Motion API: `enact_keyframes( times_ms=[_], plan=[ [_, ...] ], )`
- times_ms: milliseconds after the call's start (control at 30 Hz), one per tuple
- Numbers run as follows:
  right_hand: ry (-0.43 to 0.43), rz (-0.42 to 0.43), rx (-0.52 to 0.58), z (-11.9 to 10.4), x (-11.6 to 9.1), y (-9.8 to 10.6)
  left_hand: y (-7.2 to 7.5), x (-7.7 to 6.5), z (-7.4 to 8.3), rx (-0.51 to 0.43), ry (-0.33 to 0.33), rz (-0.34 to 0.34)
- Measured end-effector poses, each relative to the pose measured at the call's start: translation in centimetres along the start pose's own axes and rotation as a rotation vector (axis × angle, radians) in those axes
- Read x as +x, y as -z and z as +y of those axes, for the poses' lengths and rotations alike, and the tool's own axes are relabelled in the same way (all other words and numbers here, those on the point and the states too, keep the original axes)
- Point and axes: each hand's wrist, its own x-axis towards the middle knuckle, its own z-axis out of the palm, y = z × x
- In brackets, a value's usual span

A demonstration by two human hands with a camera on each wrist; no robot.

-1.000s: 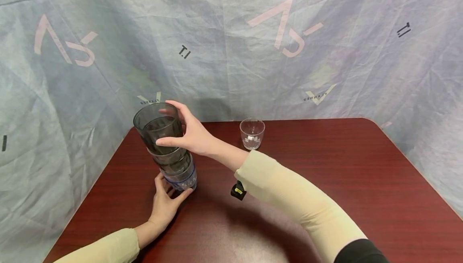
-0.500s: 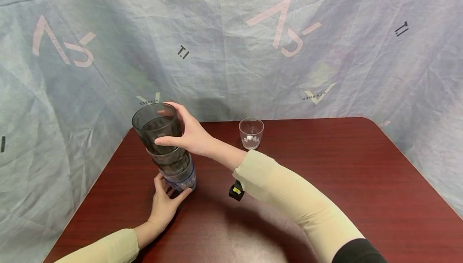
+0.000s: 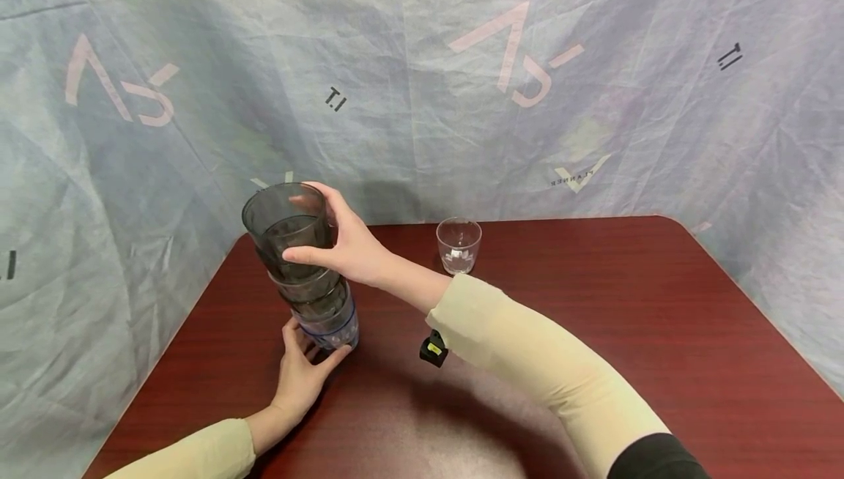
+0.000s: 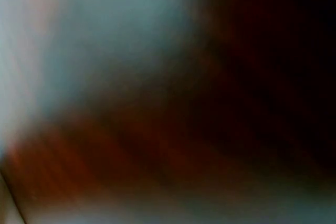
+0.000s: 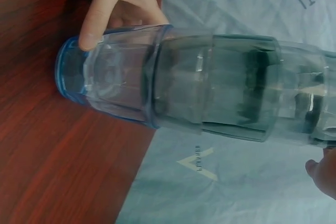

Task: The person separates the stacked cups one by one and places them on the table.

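Several drinking glasses stand nested in a tall stack at the table's left side, leaning slightly left in the head view. At the bottom is a blue-tinted glass (image 3: pixel 341 334), also seen in the right wrist view (image 5: pixel 118 77). My left hand (image 3: pixel 300 376) holds its base between thumb and fingers. Clear and smoky glasses (image 3: pixel 313 290) rise above it. The top smoky grey glass (image 3: pixel 286 226) is gripped from the right by my right hand (image 3: pixel 352 241), thumb in front and fingers behind. The left wrist view is too blurred to show the hand's work.
A clear glass (image 3: pixel 458 246) stands alone near the back edge of the dark red wooden table (image 3: pixel 593 303). Behind hangs a pale printed cloth (image 3: pixel 409 83). A small black camera (image 3: pixel 433 349) sits at the right sleeve.
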Motion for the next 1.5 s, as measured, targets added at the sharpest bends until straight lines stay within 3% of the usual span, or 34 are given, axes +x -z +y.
enact_keyframes(
  times_ms=[300, 533, 700, 967, 1100, 1200, 1267, 1433, 1500],
  plan=[
    [0.074, 0.162, 0.083, -2.3, 0.2, 1.1, -0.2, -0.2, 0.9, 0.007, -0.019, 0.011],
    [0.143, 0.234, 0.147, -4.1, -0.4, 2.5, 0.2, -0.2, -0.7, 0.014, -0.012, -0.006],
    [0.163, 0.277, 0.135, -4.5, -1.6, 3.7, 0.4, -0.1, -0.7, 0.005, -0.005, -0.016],
    [0.163, 0.329, 0.101, -2.8, -4.3, 6.7, 0.4, -0.2, -0.4, 0.006, -0.015, 0.001],
    [0.127, 0.341, 0.050, -1.5, -5.8, 8.7, 0.3, -0.3, 0.3, 0.020, 0.003, 0.006],
    [0.078, 0.357, 0.008, -0.6, -7.0, 10.2, 0.3, -0.3, 0.2, 0.017, -0.012, 0.007],
    [0.047, 0.376, -0.002, -0.1, -7.6, 11.2, 0.3, -0.5, 0.9, 0.020, -0.029, 0.012],
    [-0.007, 0.446, -0.036, 1.1, -9.3, 13.6, 0.3, -0.3, 0.4, 0.024, -0.038, 0.013],
    [-0.004, 0.476, -0.040, 1.8, -9.9, 14.6, 0.3, -0.1, -0.5, 0.024, -0.026, 0.009]
  ],
)
